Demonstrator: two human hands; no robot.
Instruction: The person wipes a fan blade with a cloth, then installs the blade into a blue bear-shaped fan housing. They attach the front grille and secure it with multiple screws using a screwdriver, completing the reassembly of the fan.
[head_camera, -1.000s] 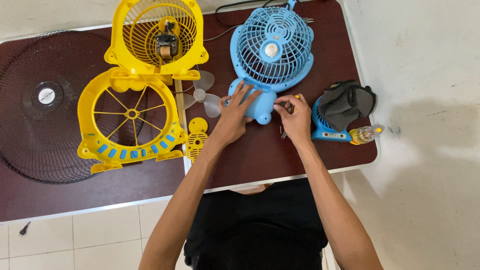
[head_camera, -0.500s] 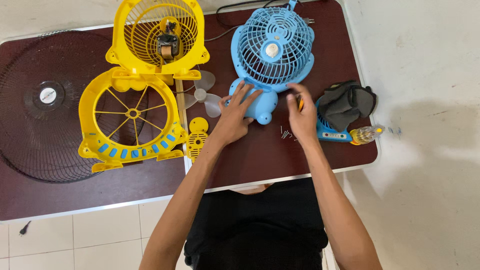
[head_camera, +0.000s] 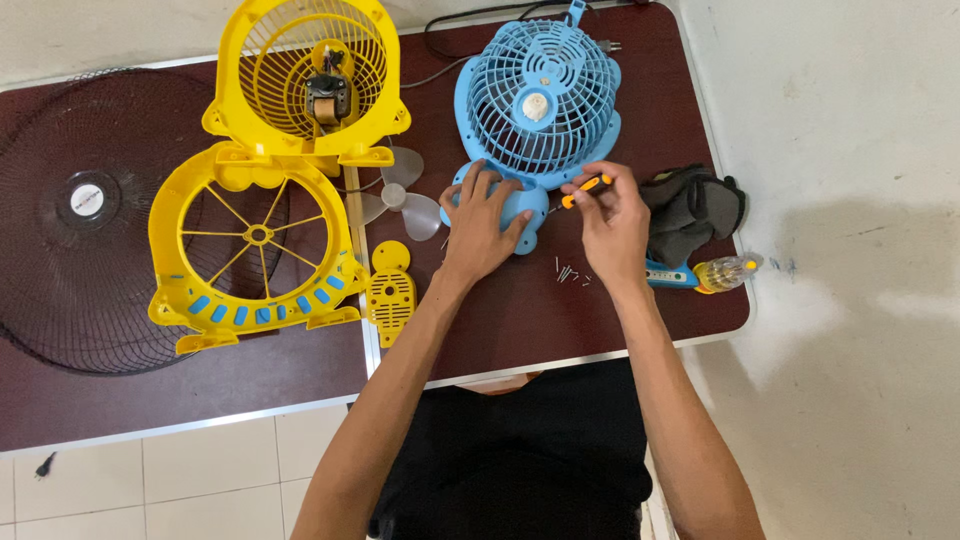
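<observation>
Blue fan (head_camera: 540, 95) lies flat on the dark red bench (head_camera: 520, 320), grille up, near the far edge. In the head view, the left hand (head_camera: 485, 225) presses down on the fan's blue base, fingers spread and flat, its grip open around nothing. The right hand (head_camera: 612, 222) has its grip closed on a small screwdriver (head_camera: 583, 188) with an orange and black handle, tip pointing at the base. Loose screws (head_camera: 568, 272) lie just beside the right wrist. Grey gloves (head_camera: 690, 210) sit to the right. A yellow fan frame (head_camera: 255, 250), a clear propeller (head_camera: 400, 195) and a black grille (head_camera: 80, 215) lie to the left.
</observation>
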